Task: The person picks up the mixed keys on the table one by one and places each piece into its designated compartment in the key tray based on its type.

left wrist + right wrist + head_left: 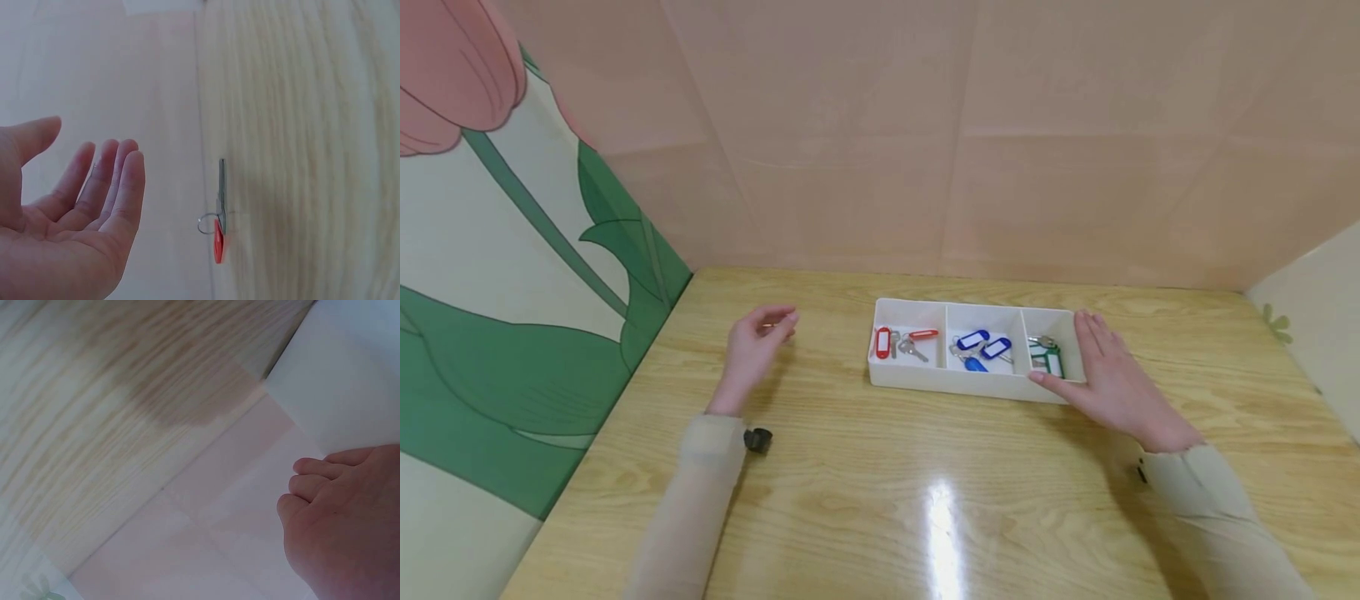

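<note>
A white three-compartment box (910,379) stands on the table. Its left part holds red-tagged keys (913,348), the middle blue-tagged keys (976,342), the right green-tagged keys (1048,360). My right hand (1108,379) holds the box's right end, thumb at the front rim, fingers along the end wall. Off to the left of the box, my left hand (751,354) hovers with loosely bent fingers and nothing in them. The left wrist view shows a single key with a red tag (219,242) by that hand, at the wood surface; the head view does not show it.
The wooden table (850,483) meets a pink wall (850,167) at the back. A panel with a painted tulip (550,200) borders the left side, and a pale panel (1311,325) the right. Black wrist cameras (758,440) sit at the sleeves.
</note>
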`<action>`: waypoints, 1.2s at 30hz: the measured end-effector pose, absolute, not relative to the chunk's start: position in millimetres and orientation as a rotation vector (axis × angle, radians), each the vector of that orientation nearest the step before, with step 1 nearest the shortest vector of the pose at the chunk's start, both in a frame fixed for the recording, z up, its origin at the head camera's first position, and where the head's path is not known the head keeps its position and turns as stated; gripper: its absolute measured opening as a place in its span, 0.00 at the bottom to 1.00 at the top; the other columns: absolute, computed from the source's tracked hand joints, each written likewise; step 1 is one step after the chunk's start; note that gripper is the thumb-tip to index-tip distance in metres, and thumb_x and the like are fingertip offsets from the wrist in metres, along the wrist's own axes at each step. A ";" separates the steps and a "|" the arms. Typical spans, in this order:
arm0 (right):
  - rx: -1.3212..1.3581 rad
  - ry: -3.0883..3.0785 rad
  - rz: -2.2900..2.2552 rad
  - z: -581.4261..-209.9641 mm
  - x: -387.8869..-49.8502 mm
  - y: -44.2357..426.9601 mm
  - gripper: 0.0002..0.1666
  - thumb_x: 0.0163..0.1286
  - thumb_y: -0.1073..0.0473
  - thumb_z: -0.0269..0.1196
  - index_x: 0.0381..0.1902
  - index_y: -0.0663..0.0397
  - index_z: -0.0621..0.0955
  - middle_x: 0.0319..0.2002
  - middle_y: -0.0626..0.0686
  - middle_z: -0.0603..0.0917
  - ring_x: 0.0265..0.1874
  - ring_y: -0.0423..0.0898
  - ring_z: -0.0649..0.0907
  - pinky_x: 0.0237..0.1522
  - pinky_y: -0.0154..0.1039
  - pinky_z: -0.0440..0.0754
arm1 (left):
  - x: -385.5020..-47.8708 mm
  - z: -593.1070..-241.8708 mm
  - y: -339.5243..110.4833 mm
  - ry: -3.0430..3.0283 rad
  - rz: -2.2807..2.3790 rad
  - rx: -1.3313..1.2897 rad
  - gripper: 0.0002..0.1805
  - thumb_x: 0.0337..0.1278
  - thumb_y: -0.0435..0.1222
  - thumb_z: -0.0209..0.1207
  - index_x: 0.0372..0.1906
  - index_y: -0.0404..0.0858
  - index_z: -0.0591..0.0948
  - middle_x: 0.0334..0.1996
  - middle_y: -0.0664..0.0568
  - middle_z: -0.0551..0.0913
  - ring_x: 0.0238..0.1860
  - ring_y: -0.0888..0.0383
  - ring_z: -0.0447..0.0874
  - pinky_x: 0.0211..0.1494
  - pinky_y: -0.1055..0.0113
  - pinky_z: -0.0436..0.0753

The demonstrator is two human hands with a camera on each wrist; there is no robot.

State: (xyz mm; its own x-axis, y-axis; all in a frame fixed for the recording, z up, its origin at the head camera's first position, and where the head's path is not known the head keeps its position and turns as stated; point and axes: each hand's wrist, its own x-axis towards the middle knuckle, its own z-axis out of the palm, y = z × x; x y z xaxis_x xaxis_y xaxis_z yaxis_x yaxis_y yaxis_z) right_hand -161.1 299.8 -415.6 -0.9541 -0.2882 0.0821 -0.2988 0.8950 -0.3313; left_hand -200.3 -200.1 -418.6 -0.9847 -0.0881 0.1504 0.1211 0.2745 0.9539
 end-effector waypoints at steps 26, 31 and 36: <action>0.455 -3.040 0.546 -413.2 -160.0 298.0 0.67 0.70 0.30 0.61 0.80 0.66 0.37 0.79 0.67 0.36 0.78 0.62 0.37 0.76 0.54 0.31 | -202.4 -418.4 -229.4 -2.550 -1.585 0.018 0.24 0.74 0.47 0.59 0.61 0.32 0.80 0.52 0.40 0.83 0.50 0.44 0.84 0.48 0.67 0.80; 0.456 -3.041 0.542 -414.0 -160.1 298.3 0.67 0.70 0.30 0.61 0.80 0.66 0.37 0.80 0.67 0.36 0.78 0.62 0.36 0.76 0.54 0.31 | -206.9 -413.9 -235.1 -2.573 -1.548 0.027 0.23 0.74 0.45 0.59 0.60 0.31 0.80 0.51 0.38 0.84 0.51 0.43 0.84 0.46 0.66 0.80; 0.459 -3.037 0.548 -413.6 -160.3 298.4 0.67 0.70 0.30 0.61 0.80 0.65 0.37 0.80 0.67 0.36 0.78 0.61 0.36 0.76 0.54 0.31 | -213.3 -411.2 -239.5 -2.577 -1.526 0.032 0.24 0.74 0.45 0.59 0.60 0.31 0.80 0.51 0.39 0.84 0.51 0.45 0.82 0.48 0.62 0.79</action>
